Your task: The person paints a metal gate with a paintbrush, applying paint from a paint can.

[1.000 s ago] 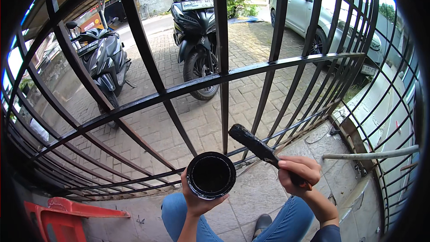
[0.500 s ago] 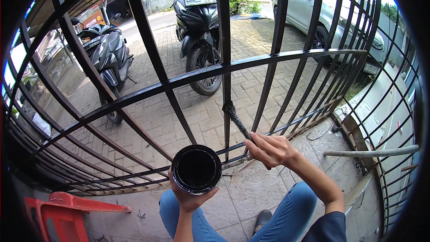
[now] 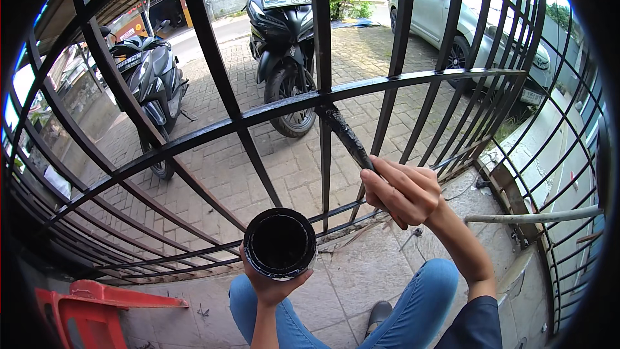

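Note:
A round paint can with black paint inside and smeared round its rim rests in my left hand, which is wrapped about its lower side. Pinched in my right hand is a paintbrush, its handle coated in black. The brush tilts up to the left, and its tip touches a vertical bar of the black metal fence, just under the curved crossbar. The bristles blend with the dark bar, so their outline is hard to make out.
Low at the left lies a red plastic chair. A pale pole juts in at the right. Beyond the bars stand two motorcycles, one central and one left, plus a silver car. Tiles cover the floor around my legs.
My right hand and the brush have moved up along the bar, from below the crossbar to just beneath it. My left hand keeps the can in nearly the same place.

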Motion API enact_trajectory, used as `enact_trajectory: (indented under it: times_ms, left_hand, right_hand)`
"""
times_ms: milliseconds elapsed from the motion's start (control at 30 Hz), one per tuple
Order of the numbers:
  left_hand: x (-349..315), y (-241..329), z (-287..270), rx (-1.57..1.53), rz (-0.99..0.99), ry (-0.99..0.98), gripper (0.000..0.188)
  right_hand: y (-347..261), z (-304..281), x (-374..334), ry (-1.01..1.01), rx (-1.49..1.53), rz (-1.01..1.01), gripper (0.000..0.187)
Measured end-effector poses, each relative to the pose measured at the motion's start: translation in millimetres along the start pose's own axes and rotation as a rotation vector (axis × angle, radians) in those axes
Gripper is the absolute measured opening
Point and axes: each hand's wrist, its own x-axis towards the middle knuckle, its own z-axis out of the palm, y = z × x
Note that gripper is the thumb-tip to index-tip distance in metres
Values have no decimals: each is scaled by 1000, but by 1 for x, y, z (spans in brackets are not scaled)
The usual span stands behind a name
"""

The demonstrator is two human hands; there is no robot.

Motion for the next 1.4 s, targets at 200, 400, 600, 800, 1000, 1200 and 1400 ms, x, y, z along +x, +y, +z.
enact_trajectory:
  times_ms: [200,400,600,800,1000,1200,1400]
  left_hand:
    - [-1,4,0,53,-51,-35,100]
    - [-3,1,3,139,-12,-38,96]
    - [-3,-1,-1,90,-48,-47,99]
    - [-7,-7,-2,-36,-110,-17,104]
    - [-5,-10,-6,43,-115,-60,104]
    - [-5,-7,-8,96,-88,-75,100]
    - [-6,-9,-5,103,-73,-79,100]
  right_hand:
    - [-27,11,-26,-134,52,33,24]
    - [-1,4,-5,-25,-55,0,20]
    - [-6,-4,-12,-59,-60,-20,22]
    - [2,4,-16,-23,-145,-15,17]
    - [-6,2,-9,-58,-95,-69,19]
    - [-8,5,-9,-12,-83,34,18]
    - [-24,13,-27,-54,-5,144,24]
